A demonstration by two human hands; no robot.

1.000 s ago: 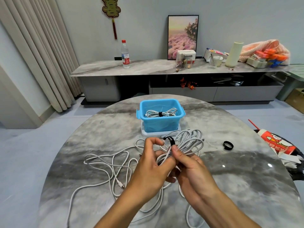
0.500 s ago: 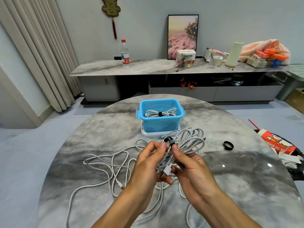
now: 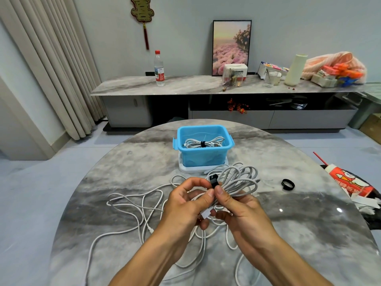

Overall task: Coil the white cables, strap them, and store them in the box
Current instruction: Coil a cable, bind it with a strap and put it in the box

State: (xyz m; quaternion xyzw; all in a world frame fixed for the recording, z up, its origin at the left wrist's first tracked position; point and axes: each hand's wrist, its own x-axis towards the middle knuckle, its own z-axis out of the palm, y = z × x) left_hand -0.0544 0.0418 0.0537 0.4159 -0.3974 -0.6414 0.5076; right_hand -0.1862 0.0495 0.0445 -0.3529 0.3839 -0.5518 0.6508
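Note:
Above the round marble table (image 3: 309,234), my left hand (image 3: 185,205) and my right hand (image 3: 239,209) both grip a coiled white cable (image 3: 241,180). A black strap (image 3: 213,180) wraps the coil just above my thumbs. A white plug end (image 3: 205,214) pokes out between my fingers. Further back stands the blue box (image 3: 204,155) on a white lid; a strapped white cable bundle (image 3: 203,143) lies inside. Loose white cables (image 3: 132,207) sprawl over the table to the left and beneath my hands.
A spare black strap ring (image 3: 287,184) lies on the table to the right. A red-and-white packet (image 3: 348,182) sits at the table's right edge. Beyond the table, a long low cabinet (image 3: 206,87) carries a bottle, a picture and clutter.
My hands have shifted slightly right with the coil. My left fingers have curled closer around the bundle below the strap, and the plug end shows between my fingers.

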